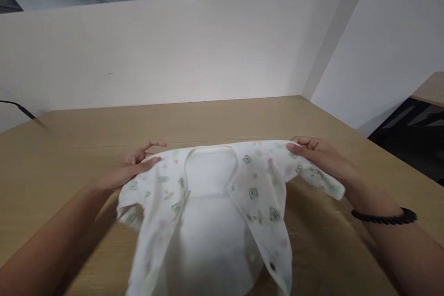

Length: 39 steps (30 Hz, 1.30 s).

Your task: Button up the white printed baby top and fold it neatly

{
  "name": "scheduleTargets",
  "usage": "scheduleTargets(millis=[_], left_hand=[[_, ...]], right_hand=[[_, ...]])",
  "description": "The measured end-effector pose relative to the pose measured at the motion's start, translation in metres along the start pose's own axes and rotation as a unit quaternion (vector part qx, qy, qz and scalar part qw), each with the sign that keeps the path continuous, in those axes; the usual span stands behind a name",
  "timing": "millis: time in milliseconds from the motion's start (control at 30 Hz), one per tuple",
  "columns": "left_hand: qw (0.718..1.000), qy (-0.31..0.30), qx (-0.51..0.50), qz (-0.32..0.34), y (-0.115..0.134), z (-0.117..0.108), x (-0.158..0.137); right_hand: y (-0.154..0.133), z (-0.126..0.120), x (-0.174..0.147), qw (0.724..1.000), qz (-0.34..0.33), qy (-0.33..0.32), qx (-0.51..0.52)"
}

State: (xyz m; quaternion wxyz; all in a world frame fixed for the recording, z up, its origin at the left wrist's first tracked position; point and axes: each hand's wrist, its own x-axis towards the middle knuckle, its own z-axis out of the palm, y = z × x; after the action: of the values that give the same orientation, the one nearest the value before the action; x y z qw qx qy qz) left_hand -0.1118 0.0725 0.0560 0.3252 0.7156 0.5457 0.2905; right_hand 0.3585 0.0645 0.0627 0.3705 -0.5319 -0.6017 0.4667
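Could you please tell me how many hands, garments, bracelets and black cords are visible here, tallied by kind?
Hands (left hand, right hand): 2
Printed garment: 1
Black bracelet: 1
Black cord: 1
Total: 5

No text, label, brand, number or sign can be read; the small prints (253,193) on the white garment (215,222) show no legible lettering.

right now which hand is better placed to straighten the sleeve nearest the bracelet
Probably the right hand: it pinches that sleeve; the left hand holds the opposite side of the garment.
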Motion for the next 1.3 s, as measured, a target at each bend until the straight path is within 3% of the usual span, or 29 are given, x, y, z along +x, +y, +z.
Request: scheduleTargets(millis=[67,133,200,267,333,400,467,533,600,700,800,900,1000,1100,1167,1300], left_hand=[[0.991,-0.032,0.126,-0.038,-0.011,0.006,0.013],[0.964,-0.034,0.255,-0.071,-0.022,0.010,0.021],[0.935,0.002,0.345,-0.083,-0.029,0.013,0.024],[0.916,0.076,0.394,-0.027,-0.027,0.019,0.021],[0.901,0.132,0.405,0.085,-0.018,0.031,0.014],[0.902,0.092,0.387,0.169,-0.005,0.049,0.004],[0.909,-0.048,0.361,0.203,0.006,0.069,-0.006],[0.896,-0.169,0.349,0.214,0.011,0.083,-0.013],[0.888,-0.226,0.344,0.205,0.008,0.090,-0.014],[0.895,-0.215,0.349,0.177,-0.001,0.086,-0.008],[0.901,-0.157,0.371,0.164,-0.002,0.077,-0.003],[0.896,-0.114,0.372,0.215,0.017,0.076,-0.013],[0.884,-0.221,0.313,0.268,0.044,0.087,-0.034],[0.855,-0.315,0.286,0.297,0.059,0.101,-0.050],[0.856,-0.307,0.285,0.303,0.058,0.107,-0.053],[0.867,-0.214,0.281,0.351,0.036,0.112,-0.049]], right_hand=[[0.026,-0.004,0.018,0.976,-0.018,0.061,-0.210],[0.050,-0.005,0.031,0.902,-0.066,0.114,-0.410],[0.065,0.000,0.037,0.823,-0.133,0.151,-0.531],[0.067,0.012,0.037,0.781,-0.178,0.181,-0.571],[0.061,0.031,0.030,0.763,-0.208,0.201,-0.579],[0.052,0.055,0.017,0.766,-0.221,0.174,-0.578],[0.046,0.078,0.003,0.797,-0.206,0.081,-0.561],[0.046,0.095,-0.008,0.831,-0.167,-0.050,-0.528],[0.048,0.103,-0.012,0.851,-0.135,-0.119,-0.494],[0.047,0.098,-0.007,0.881,-0.120,-0.128,-0.439],[0.035,0.086,-0.005,0.904,-0.155,-0.094,-0.387],[0.018,0.082,-0.016,0.901,-0.195,-0.129,-0.365],[0.010,0.086,-0.032,0.871,-0.184,-0.249,-0.380],[0.009,0.088,-0.042,0.853,-0.188,-0.289,-0.393],[0.008,0.087,-0.044,0.860,-0.173,-0.282,-0.388],[0.008,0.085,-0.040,0.885,-0.171,-0.236,-0.362]])
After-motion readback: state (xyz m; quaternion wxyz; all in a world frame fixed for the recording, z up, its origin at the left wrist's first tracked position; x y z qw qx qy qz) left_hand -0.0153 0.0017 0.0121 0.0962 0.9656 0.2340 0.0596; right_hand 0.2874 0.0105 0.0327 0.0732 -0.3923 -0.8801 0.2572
